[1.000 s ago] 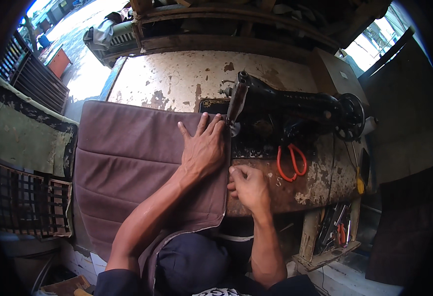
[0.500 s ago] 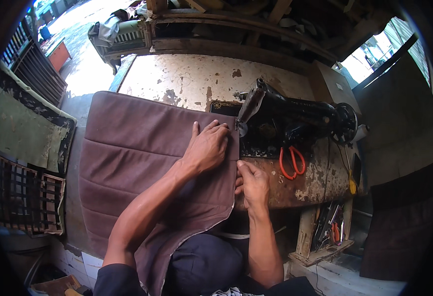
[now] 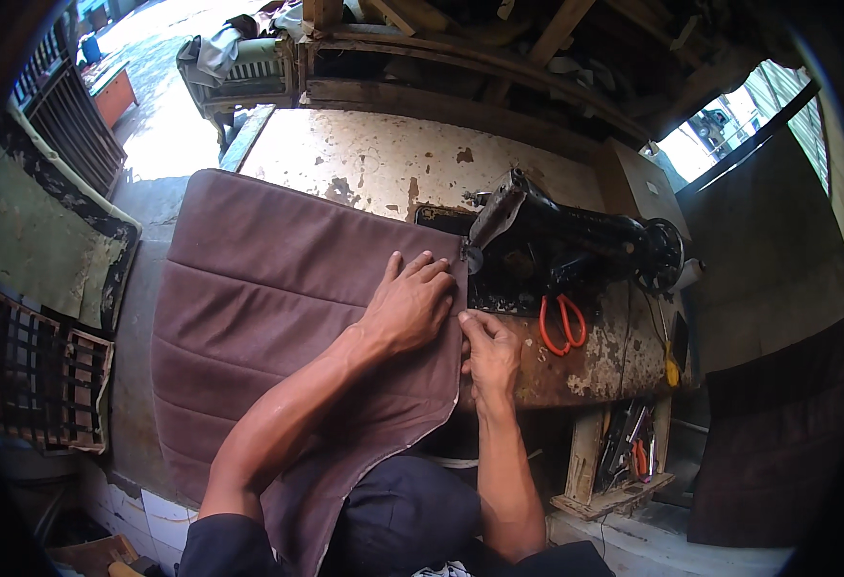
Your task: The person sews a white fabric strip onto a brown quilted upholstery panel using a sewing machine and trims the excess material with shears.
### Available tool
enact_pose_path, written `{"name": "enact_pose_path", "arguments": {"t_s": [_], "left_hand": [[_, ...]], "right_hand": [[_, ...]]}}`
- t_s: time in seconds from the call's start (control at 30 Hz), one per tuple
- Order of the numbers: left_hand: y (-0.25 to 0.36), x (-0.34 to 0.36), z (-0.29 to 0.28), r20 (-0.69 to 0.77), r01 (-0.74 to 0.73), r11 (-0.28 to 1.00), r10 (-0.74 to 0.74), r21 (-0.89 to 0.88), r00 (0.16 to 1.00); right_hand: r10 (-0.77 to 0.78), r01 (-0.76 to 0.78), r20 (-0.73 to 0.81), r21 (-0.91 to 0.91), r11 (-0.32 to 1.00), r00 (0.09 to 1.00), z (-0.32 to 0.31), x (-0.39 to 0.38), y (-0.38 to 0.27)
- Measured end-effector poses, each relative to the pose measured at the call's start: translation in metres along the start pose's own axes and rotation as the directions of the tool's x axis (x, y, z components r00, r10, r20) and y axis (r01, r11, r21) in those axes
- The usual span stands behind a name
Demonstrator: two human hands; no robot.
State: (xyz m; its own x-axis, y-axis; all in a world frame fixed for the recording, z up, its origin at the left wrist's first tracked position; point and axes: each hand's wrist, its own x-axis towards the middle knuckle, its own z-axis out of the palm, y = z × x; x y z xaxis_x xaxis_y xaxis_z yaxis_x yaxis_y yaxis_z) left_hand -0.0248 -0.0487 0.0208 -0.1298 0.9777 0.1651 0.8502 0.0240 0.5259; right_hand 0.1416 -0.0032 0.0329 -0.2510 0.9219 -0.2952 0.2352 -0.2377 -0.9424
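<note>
A large brown fabric panel [image 3: 249, 269] with sewn cross seams lies over the table and hangs down across my lap. My left hand [image 3: 410, 300] rests flat on it near its right edge, fingers spread. At that same edge my right hand [image 3: 489, 348] pinches the fabric between thumb and fingers. The panel's upper right corner sits under the needle end of a black sewing machine [image 3: 576, 231]. Orange-handled scissors [image 3: 563, 325] lie to the right of my right hand, against the machine's bed; their blades are hidden.
The worn tabletop [image 3: 384, 144] has peeling paint. Below its right side, a wooden drawer [image 3: 576, 462] holds several tools. A yellow-handled tool [image 3: 672, 365] is at the right edge. Wooden shelving [image 3: 460, 53] stands behind, and old seat frames [image 3: 47, 365] lean at the left.
My left hand has slid slightly toward me on the panel, down from the machine's needle. My right hand keeps its pinch on the edge. The whole view has shifted a little.
</note>
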Motion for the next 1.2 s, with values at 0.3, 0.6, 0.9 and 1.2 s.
{"name": "enact_pose_path", "arguments": {"t_s": [0.3, 0.6, 0.9, 1.2], "left_hand": [[0.007, 0.000, 0.010, -0.044, -0.011, 0.999, 0.012, 0.037, 0.999], [0.011, 0.001, 0.011, -0.066, -0.015, 0.997, 0.020, 0.078, 0.998], [0.004, -0.011, 0.002, -0.004, -0.057, 0.996, 0.058, 0.071, 0.998], [0.009, -0.013, -0.010, 0.086, -0.101, 0.994, 0.097, 0.043, 0.992]], "right_hand": [[-0.041, 0.042, -0.009, 0.025, 0.999, 0.999, -0.003, 0.010, 0.008], [0.013, -0.011, -0.049, 0.033, 0.999, 0.999, 0.003, 0.008, 0.005], [-0.161, 0.064, -0.150, -0.508, 0.859, 0.976, 0.015, -0.003, -0.012], [-0.045, 0.006, -0.111, -0.328, 0.945, 0.993, 0.003, 0.011, 0.008]]}}
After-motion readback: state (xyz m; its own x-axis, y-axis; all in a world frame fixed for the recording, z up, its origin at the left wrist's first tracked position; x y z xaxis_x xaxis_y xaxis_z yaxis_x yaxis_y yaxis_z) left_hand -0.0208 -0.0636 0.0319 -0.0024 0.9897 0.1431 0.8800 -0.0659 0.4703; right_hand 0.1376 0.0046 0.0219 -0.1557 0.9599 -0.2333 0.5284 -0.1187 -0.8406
